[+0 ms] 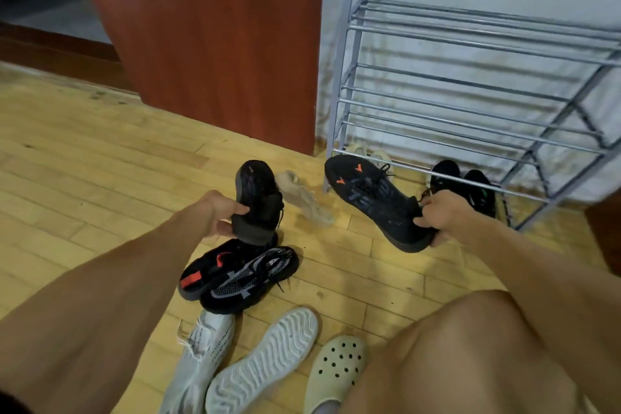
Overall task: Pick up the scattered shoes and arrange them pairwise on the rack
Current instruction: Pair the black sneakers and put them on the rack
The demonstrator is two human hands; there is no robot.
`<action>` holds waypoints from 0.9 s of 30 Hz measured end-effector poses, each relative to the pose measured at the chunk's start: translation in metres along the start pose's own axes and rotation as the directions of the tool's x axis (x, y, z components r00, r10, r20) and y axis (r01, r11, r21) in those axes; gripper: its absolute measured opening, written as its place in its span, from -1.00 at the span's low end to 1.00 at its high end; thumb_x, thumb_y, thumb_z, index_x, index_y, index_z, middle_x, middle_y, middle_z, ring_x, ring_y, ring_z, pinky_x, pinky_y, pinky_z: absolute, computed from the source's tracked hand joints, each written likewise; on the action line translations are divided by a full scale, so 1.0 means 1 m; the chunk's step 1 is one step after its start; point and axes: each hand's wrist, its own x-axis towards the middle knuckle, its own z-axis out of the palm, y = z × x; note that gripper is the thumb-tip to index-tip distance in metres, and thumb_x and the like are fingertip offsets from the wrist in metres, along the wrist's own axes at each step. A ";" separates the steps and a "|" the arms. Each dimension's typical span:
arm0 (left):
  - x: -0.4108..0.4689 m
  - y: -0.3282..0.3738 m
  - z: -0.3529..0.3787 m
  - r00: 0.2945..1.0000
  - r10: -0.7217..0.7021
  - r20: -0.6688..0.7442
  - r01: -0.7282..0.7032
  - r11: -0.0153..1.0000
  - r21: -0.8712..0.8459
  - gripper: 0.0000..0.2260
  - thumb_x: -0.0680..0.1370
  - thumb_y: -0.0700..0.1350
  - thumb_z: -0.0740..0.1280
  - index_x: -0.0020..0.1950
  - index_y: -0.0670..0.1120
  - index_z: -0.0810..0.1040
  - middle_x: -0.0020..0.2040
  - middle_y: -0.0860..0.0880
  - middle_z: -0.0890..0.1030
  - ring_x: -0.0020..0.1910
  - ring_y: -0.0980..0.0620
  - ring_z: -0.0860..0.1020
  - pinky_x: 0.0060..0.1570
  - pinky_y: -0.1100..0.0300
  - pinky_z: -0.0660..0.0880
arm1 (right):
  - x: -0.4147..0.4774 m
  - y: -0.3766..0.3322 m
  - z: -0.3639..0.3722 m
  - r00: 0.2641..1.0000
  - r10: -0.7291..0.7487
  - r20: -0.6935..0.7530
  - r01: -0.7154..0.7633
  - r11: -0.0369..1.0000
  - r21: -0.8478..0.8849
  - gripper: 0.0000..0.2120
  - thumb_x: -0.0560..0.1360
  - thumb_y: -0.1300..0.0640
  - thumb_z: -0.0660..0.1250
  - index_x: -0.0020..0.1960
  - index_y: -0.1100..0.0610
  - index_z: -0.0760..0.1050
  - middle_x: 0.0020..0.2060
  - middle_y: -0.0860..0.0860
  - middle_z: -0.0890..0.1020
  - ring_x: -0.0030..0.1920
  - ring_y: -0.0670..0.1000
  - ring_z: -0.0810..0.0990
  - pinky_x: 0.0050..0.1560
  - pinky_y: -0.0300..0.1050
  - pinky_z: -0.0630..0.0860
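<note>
Black knit sneaker with orange marks [373, 198] held by the heel in right hand [440, 217], just before grey metal tube rack [470, 101]; second black sneaker [258, 198], likely its mate, heel-pinched in left hand [220, 215], further off. Best bet: set both on one shelf, toes in, side by side.

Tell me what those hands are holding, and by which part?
The left hand grips the toe-up black sneaker by its heel end. The right hand grips the orange-marked black sneaker, also by its heel end.
</note>
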 end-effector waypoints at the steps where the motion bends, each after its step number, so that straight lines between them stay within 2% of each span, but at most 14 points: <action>1: -0.002 0.001 0.003 1.000 0.007 0.010 -0.007 0.999 -0.036 -0.69 0.53 -0.28 0.36 0.24 -0.37 0.45 0.23 -0.28 0.54 0.08 -0.25 0.59 -0.03 -0.03 0.56 | -0.001 0.003 -0.002 1.000 0.028 0.014 -0.029 0.995 0.091 -0.68 0.50 0.34 0.32 0.23 0.41 0.48 0.00 0.29 0.60 0.05 0.28 0.65 -0.25 0.02 0.63; 4: -0.007 0.004 0.008 0.999 0.048 0.023 -0.045 0.994 -0.100 -0.70 0.52 -0.27 0.37 0.21 -0.36 0.49 0.20 -0.26 0.57 -0.09 -0.20 0.62 -0.09 -0.03 0.58 | -0.008 0.010 -0.005 0.993 0.102 0.064 -0.116 0.952 0.281 -0.74 0.53 0.37 0.29 0.21 0.41 0.44 0.19 0.32 0.54 0.14 0.38 0.57 0.03 0.22 0.59; 7: -0.013 0.013 0.006 0.994 0.110 0.025 -0.108 0.990 -0.086 -0.71 0.51 -0.27 0.38 0.21 -0.35 0.51 0.18 -0.25 0.60 -0.05 -0.20 0.64 -0.03 -0.09 0.60 | -0.014 0.011 -0.010 0.988 0.126 0.090 -0.151 0.905 0.397 -0.91 0.54 0.40 0.26 0.04 0.37 0.43 0.24 0.33 0.50 0.20 0.39 0.52 -0.03 0.19 0.56; 11: -0.022 0.037 0.022 0.982 0.153 0.111 -0.152 0.988 -0.022 -0.68 0.53 -0.29 0.35 0.25 -0.37 0.47 0.17 -0.25 0.58 -0.01 -0.23 0.61 -0.05 -0.09 0.59 | -0.014 0.012 -0.016 0.981 0.147 0.125 -0.190 0.849 0.493 -0.69 0.53 0.41 0.27 0.26 0.40 0.40 0.23 0.31 0.50 0.18 0.34 0.52 -0.14 0.18 0.57; 15: -0.022 0.057 0.065 0.975 0.114 0.189 -0.117 0.993 0.008 -0.75 0.54 -0.31 0.33 0.18 -0.37 0.46 0.10 -0.24 0.53 0.06 -0.27 0.58 0.02 -0.12 0.56 | -0.004 0.014 -0.021 0.984 0.133 0.121 -0.179 0.785 0.593 -0.69 0.53 0.43 0.26 0.27 0.38 0.41 0.27 0.28 0.49 0.27 0.32 0.48 -0.08 0.20 0.57; 17: -0.015 0.066 0.085 0.972 0.096 0.216 -0.095 0.995 -0.015 -0.80 0.54 -0.31 0.32 0.14 -0.36 0.47 0.10 -0.25 0.54 -0.01 -0.25 0.58 0.01 -0.13 0.56 | 0.004 0.015 -0.023 0.985 0.125 0.121 -0.174 0.754 0.634 -0.75 0.53 0.43 0.26 0.21 0.35 0.44 0.27 0.27 0.49 0.27 0.31 0.48 -0.12 0.20 0.57; 19: -0.004 0.075 0.101 0.967 0.101 0.234 -0.097 0.995 -0.026 -0.76 0.54 -0.31 0.33 0.17 -0.38 0.47 0.12 -0.27 0.55 -0.03 -0.25 0.58 -0.04 -0.11 0.58 | 0.016 0.017 -0.023 0.984 0.134 0.121 -0.180 0.727 0.663 -0.80 0.53 0.43 0.26 0.15 0.33 0.43 0.26 0.26 0.50 0.25 0.30 0.50 -0.22 0.19 0.58; 21: 0.013 0.088 0.115 0.962 0.123 0.242 -0.121 0.992 -0.023 -0.71 0.54 -0.30 0.34 0.22 -0.39 0.46 0.16 -0.27 0.56 -0.01 -0.26 0.60 -0.06 -0.10 0.59 | 0.032 0.020 -0.022 0.982 0.149 0.112 -0.184 0.689 0.701 -0.75 0.52 0.42 0.28 0.20 0.36 0.43 0.24 0.24 0.51 0.22 0.28 0.52 -0.33 0.18 0.61; 23: 0.030 0.103 0.127 0.957 0.144 0.252 -0.141 0.990 -0.031 -0.68 0.52 -0.30 0.36 0.24 -0.39 0.47 0.18 -0.27 0.56 -0.02 -0.25 0.60 -0.06 -0.08 0.58 | 0.051 0.023 -0.019 0.982 0.163 0.099 -0.183 0.660 0.729 -0.77 0.52 0.40 0.30 0.17 0.34 0.43 0.19 0.21 0.52 0.12 0.23 0.55 -0.40 0.13 0.64; 24: 0.039 0.110 0.133 0.954 0.155 0.255 -0.153 0.988 -0.030 -0.68 0.51 -0.31 0.37 0.24 -0.39 0.47 0.18 -0.27 0.57 -0.04 -0.24 0.59 -0.07 -0.08 0.57 | 0.060 0.024 -0.017 0.982 0.169 0.088 -0.178 0.649 0.739 -0.82 0.52 0.39 0.31 0.12 0.33 0.44 0.15 0.19 0.53 0.06 0.21 0.55 -0.38 0.11 0.65; 27: 0.064 0.132 0.155 0.947 0.181 0.267 -0.179 0.983 -0.033 -0.71 0.51 -0.31 0.37 0.21 -0.37 0.49 0.20 -0.28 0.58 -0.05 -0.20 0.56 -0.04 -0.07 0.54 | 0.094 0.025 -0.010 0.980 0.191 0.048 -0.154 0.595 0.789 -0.94 0.51 0.37 0.33 -0.02 0.32 0.46 0.07 0.20 0.56 -0.04 0.21 0.59 -0.17 0.17 0.64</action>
